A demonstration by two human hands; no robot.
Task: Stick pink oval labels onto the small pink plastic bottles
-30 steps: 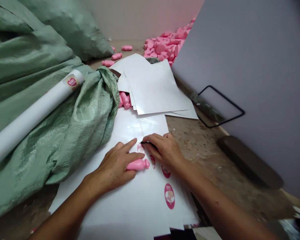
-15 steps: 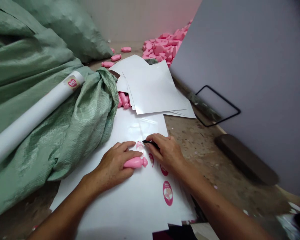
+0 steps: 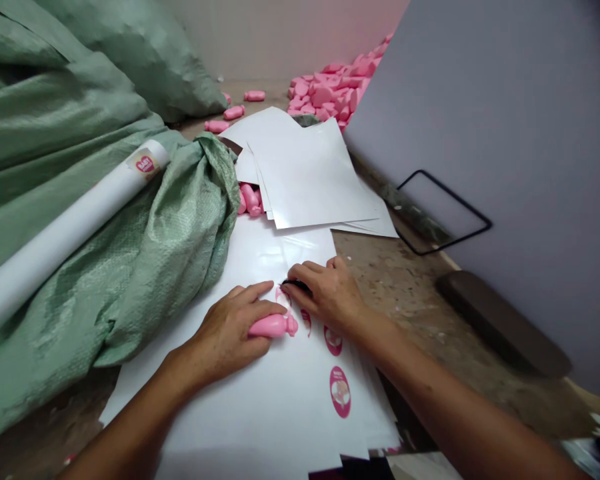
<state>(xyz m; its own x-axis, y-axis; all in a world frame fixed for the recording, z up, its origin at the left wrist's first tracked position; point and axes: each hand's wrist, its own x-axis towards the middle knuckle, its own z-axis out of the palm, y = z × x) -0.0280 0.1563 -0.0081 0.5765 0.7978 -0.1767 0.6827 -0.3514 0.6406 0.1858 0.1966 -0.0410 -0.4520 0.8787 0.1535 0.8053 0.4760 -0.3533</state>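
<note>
Holding one pink bottle (image 3: 271, 326) in the left hand (image 3: 230, 330) over a white sheet (image 3: 245, 413) showing four stickers (image 3: 340, 392), pinching one black tool (image 3: 298, 285) in the right hand (image 3: 333, 293). Working between one white roll (image 3: 75, 227) and one grey panel (image 3: 490, 100) partly hiding a pink heap (image 3: 325, 95).

Pink bottle (image 3: 272, 326) — on its side

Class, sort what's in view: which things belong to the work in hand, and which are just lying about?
In the work:
small glossy pink bottle-shaped piece, in the left hand
slim black tool, in the right hand
glossy white sheet with pink oval labels, underneath

Apparently lying about:
crumpled green woven sack
long white roll with heart label
heap of pink pieces
</note>
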